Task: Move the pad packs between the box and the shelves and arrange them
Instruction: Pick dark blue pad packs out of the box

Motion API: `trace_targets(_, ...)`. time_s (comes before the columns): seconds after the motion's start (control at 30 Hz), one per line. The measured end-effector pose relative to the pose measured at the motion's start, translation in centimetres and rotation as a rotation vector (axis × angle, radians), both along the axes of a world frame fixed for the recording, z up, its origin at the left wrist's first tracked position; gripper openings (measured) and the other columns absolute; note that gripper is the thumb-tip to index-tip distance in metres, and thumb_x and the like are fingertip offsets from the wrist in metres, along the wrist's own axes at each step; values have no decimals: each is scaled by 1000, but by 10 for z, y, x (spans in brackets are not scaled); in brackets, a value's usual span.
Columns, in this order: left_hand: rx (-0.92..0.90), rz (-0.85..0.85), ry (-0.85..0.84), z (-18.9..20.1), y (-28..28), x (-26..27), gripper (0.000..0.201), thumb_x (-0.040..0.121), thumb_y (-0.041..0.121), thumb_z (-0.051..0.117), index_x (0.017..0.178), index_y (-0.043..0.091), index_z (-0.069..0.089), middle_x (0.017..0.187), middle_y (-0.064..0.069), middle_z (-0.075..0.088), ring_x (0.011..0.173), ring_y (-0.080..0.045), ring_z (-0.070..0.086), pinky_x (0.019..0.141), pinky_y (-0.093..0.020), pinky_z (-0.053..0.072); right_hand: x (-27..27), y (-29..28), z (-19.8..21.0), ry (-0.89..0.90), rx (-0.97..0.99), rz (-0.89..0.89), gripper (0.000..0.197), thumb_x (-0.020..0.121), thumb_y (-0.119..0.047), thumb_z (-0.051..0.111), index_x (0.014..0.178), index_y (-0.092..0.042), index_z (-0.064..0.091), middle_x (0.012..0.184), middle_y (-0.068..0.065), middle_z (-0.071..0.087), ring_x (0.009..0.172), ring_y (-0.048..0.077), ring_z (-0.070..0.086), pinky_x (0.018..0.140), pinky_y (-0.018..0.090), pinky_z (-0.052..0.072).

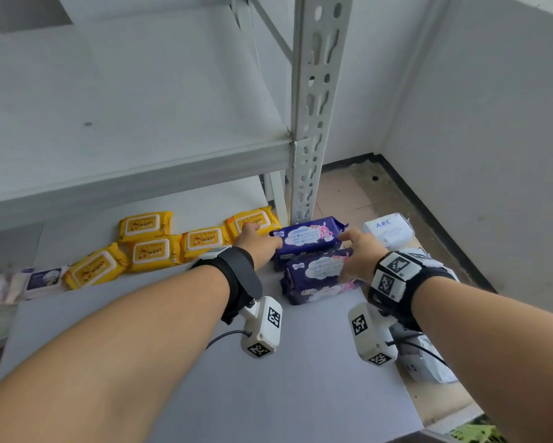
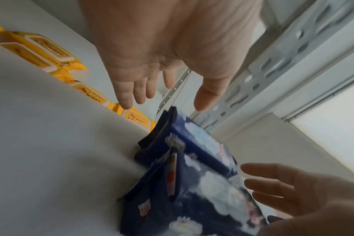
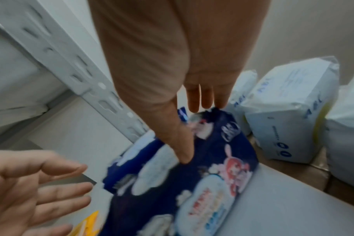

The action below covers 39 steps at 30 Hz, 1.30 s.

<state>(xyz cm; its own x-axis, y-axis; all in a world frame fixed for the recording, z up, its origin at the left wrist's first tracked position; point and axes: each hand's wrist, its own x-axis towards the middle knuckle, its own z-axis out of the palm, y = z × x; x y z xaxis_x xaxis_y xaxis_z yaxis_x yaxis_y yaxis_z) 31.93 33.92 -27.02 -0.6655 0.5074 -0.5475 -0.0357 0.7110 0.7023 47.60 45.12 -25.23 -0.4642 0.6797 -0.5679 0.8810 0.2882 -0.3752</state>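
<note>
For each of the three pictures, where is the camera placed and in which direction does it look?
Head: looks forward and down at the shelf; both forearms, left hand, right hand show.
Left wrist: looks along the left palm toward the dark blue packs.
Right wrist: looks along the right hand toward the white packs.
Shared: all three show the blue packs.

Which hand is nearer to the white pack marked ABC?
Right. The right hand is at the right ends of the blue packs, just left of the white pack. The left hand is at their far left end.
</note>
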Motion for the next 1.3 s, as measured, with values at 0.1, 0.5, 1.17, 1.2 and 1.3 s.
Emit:
trace_targets(0.1, 22, -34, 53, 32, -25, -12, 62, 81, 24, 64, 138, 14, 42, 139, -5, 46, 121, -23, 48, 94, -24, 39, -16, -18, 36, 54, 91, 16, 78, 65, -10, 81, 134, -24, 47, 128, 6, 53, 109, 24, 53, 88, 36, 51)
trace_targets(0.5, 344, 54, 248, 187, -243, -108, 43, 84, 22, 63, 126, 17, 52, 99, 5, 55, 87, -11, 56, 77, -24, 43, -152, -223, 174, 579, 37, 76, 53, 73, -29, 79, 120, -15, 59, 119, 6, 60, 104, 22, 60, 93, 39, 50)
trace_targets(1.17, 245, 418, 269, 323, -546, -293, 17, 88, 19, 61, 103, 12, 55, 102, -10, 54, 76, -22, 54, 65, -31, 47, -331, -430, 291, 561, 157, 433, 56, 87, -53, 55, 123, -11, 60, 110, 4, 61, 110, 21, 59, 91, 32, 46)
trace_targets(1.2, 250, 442, 264, 325, -549, -300, 22, 88, 19, 61, 107, 9, 57, 101, -11, 55, 74, -22, 55, 61, -30, 46, -339, -429, 293, 573, 155, 437, 56, 87, -53, 56, 124, -11, 59, 112, 5, 61, 110, 21, 59, 90, 32, 46)
trace_targets(1.3, 235, 484, 247, 328, -557, -320, 33, 89, 18, 61, 117, 2, 58, 102, -12, 55, 71, -21, 56, 50, -25, 48, -362, -426, 294, 587, 137, 426, 58, 86, -53, 57, 126, -10, 57, 118, 5, 61, 109, 21, 59, 91, 32, 47)
